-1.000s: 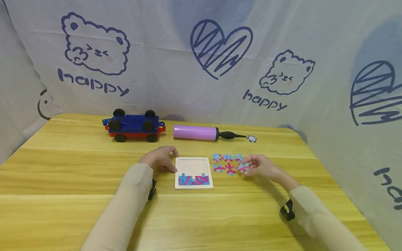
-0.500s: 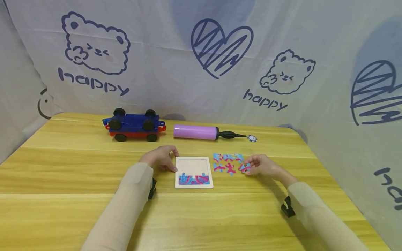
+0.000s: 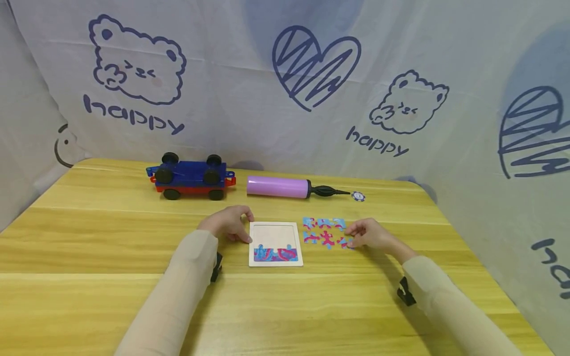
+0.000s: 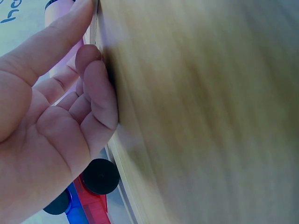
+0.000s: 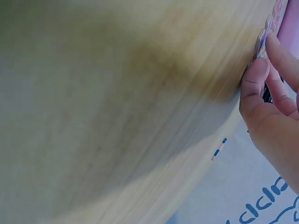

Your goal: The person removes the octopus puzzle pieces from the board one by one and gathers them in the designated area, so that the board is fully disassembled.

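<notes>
A white square puzzle tray (image 3: pixel 273 235) lies on the wooden table, its bottom strip filled with blue and pink jigsaw pieces. My left hand (image 3: pixel 228 223) holds it by the upper left corner, thumb at the left side and index finger at the top. To the right of the tray, several loose jigsaw pieces (image 3: pixel 327 237) lie in two rows. At the lower right of these, my right hand (image 3: pixel 371 234) pinches a blue and pink jigsaw piece (image 3: pixel 343 242), partly hidden by the fingers. In the right wrist view, thumb and fingers (image 5: pixel 256 74) meet at the piece's edge.
Behind the tray lies a purple hand pump (image 3: pixel 278 187) with a black nozzle, its tip close to a round chip (image 3: pixel 358 196). Blue and red toy train cars (image 3: pixel 191 179) are stacked at the back left, the upper one wheels up. A printed cloth (image 3: pixel 222 99) hangs behind the table.
The right hand has turned the lower right jigsaw piece and shifted it slightly away from its neighbours. My left hand has stayed at the tray.
</notes>
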`<state>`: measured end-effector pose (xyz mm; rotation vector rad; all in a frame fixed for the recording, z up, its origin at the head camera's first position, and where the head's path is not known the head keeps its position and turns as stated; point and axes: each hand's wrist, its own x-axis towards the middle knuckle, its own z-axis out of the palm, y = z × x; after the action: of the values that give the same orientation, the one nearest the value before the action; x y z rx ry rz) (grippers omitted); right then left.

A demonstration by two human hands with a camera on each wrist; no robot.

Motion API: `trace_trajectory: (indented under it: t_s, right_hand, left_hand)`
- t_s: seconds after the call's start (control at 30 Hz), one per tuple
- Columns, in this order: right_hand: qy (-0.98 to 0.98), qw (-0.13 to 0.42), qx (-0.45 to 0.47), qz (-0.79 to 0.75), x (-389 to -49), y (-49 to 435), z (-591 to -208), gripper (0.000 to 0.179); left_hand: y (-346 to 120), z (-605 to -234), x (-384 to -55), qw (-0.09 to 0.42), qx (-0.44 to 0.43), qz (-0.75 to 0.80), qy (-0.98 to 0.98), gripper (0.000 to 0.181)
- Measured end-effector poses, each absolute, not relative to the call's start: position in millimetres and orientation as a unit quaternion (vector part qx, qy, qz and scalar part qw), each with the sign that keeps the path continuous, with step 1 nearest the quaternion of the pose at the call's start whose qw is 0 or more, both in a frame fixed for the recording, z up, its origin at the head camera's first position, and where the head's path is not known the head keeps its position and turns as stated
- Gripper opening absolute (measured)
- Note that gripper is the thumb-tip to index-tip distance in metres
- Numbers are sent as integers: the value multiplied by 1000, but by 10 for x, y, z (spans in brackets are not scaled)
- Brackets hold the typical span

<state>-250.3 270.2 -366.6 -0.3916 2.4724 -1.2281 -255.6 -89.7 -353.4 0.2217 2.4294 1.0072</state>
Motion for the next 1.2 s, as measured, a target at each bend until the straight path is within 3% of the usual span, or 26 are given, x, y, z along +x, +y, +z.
trace_trajectory:
  t_s: [0.53,1.2]
  right_hand:
    - [900,121,-123,-400,-2522,2622,-3669,24]
    - [878,102,-132,-449,-2489,2480,-3552,28]
  left_hand:
    - [-885,-3518,-2546,251,76,368,892,43]
    - [-898,-3534,-2567,248,88,364,893,43]
